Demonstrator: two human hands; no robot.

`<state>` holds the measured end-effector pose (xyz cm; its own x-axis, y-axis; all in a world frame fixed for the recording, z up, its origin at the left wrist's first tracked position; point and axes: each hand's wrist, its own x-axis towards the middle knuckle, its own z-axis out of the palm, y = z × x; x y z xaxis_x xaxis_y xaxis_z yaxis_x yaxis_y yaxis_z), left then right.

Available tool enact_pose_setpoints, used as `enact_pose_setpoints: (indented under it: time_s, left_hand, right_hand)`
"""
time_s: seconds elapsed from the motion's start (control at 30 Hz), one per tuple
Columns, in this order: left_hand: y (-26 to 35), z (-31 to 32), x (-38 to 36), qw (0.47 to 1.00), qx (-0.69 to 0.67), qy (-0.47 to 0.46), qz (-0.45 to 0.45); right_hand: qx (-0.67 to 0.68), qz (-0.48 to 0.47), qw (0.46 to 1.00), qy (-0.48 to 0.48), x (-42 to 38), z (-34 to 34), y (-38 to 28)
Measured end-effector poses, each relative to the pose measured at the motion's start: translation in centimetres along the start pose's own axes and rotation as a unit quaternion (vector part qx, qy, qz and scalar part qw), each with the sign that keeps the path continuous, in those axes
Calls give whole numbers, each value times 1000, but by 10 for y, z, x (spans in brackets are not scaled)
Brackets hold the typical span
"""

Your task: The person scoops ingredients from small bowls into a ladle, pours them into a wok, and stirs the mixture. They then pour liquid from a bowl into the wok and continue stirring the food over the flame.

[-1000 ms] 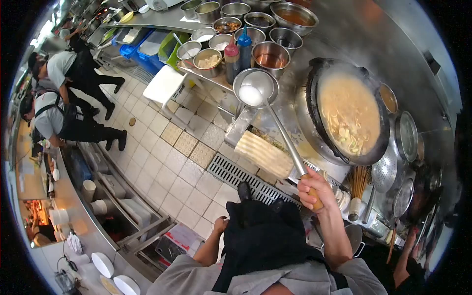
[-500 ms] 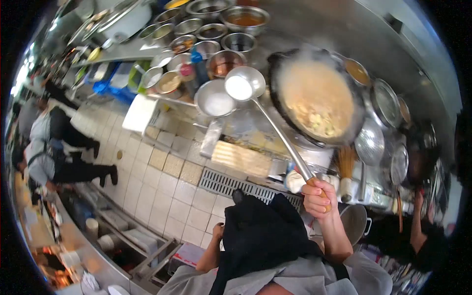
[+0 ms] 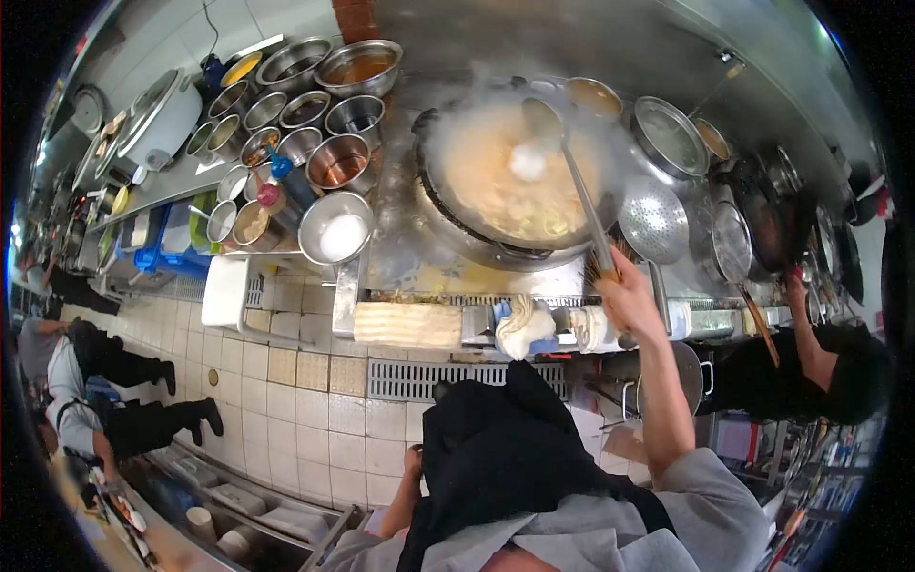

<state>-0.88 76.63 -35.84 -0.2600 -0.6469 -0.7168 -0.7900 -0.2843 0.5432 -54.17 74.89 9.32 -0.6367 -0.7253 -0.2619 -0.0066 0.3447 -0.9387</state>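
Observation:
My right hand (image 3: 627, 297) is closed around the wooden handle of a long metal ladle (image 3: 583, 186). The ladle's head is over the far side of a large black wok (image 3: 426, 195), tilted. A white clump (image 3: 527, 162) shows just below the ladle's head, over the steaming pale-brown liquid (image 3: 477, 157). Pale pieces of food (image 3: 534, 227) lie in the liquid at the near side. Low beside the black apron hangs my left hand (image 3: 414, 463), away from the stove, its fingers mostly hidden. A metal bowl of white powder (image 3: 335, 229) stands left of the wok.
Several metal pots of sauces (image 3: 338, 162) crowd the left counter. A perforated strainer (image 3: 654, 221) and a round sieve (image 3: 732, 240) lie right of the wok. Folded cloths (image 3: 410, 324) line the stove's front edge. Another person's arm (image 3: 810, 334) reaches in at the right.
My right hand has carried the ladle from above the bowl of white powder, rightward over the wok. The white load has left the ladle's head. The whole view has turned.

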Motion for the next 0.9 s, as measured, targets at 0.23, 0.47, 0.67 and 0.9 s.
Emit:
enact_pose_setpoints:
  time_s: [0.23, 0.47, 0.67, 0.9]
  left_hand:
    - [-13, 4, 23, 999, -16, -9, 27]
    - [-37, 17, 36, 998, -54, -15, -16]
    - [-4, -4, 14, 990, 119, -48, 64]
    - [19, -11, -2, 998, -60, -20, -24]
  right_hand:
    - [231, 151, 960, -47, -21, 8, 18]
    - [-36, 25, 999, 15, -27, -17, 49]
    - [287, 162, 941, -76, -10, 18, 42]
    - [92, 120, 988, -15, -48, -40, 44]
